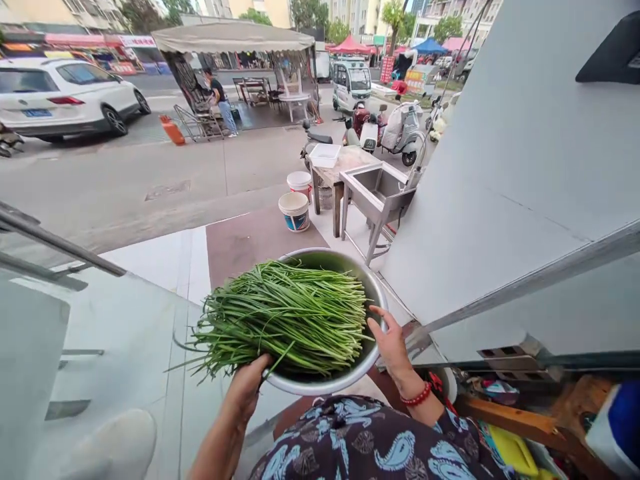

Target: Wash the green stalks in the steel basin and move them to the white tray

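Currently I have both hands on a wide metal basin (320, 385), held in front of the patterned top (360, 440). Taking the basin as my dial, the left hand (250, 383) grips its rim at about 7 o'clock, thumb uppermost; the right hand (393, 340) grasps it near 3 o'clock, thumb and forefinger hooked over the edge. From my seat I cannot tell how the remaining fingers sit underneath.

The long green stalks (285, 313) lie in the basin between the two hands, heaped above the rim. Their pale ends point toward 3 o'clock, just beside the right fingertips, while the darker tips spill over the edge around 8 to 9 o'clock, above the left hand. Some strands run close by the left thumb, though I can't make out whether it presses on them. A red bead bracelet (416, 398) circles the right wrist.

Well beyond the basin, I see two buckets (295, 215) at 12 o'clock, and a wooden table (355, 160) and a steel sink (361, 189) toward 1 o'clock.
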Tool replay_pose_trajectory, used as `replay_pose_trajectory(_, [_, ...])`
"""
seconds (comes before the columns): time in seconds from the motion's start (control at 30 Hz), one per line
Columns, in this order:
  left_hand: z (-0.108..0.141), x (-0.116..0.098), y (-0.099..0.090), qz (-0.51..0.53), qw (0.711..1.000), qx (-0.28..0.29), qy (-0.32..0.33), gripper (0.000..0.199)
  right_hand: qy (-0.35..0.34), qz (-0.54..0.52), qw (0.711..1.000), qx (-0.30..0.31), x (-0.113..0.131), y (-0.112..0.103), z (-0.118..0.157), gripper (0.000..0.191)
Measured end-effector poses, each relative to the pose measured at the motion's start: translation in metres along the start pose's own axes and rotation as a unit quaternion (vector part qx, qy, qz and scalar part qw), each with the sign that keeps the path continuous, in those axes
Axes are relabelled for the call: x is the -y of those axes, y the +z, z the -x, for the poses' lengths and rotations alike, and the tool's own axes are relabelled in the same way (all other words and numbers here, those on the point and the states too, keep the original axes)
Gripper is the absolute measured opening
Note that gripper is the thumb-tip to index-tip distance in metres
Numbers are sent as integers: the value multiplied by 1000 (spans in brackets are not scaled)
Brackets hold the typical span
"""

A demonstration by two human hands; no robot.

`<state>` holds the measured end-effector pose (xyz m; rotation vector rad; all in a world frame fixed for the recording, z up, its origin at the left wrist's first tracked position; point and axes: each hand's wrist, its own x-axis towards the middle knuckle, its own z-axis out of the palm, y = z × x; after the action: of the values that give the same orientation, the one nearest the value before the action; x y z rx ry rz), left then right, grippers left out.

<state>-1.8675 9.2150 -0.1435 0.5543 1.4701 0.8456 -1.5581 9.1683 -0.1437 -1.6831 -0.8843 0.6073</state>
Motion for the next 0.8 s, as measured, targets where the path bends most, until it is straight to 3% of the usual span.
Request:
replay_pose_trajectory(0.3, [-166,-128,87,-62,998,11,-6,5,28,-23,999,-28,-4,90,-188,47])
replay_pose_trajectory(0.6, [-303,-272,163,-118,993,5,-11,12,-1,6,999,-44,43,164,-361,37])
replay_pose_trajectory(0.8, [-429,-362,212,-130,989,68,-2,10,-1,-10,994,-107,57,223,-460,32])
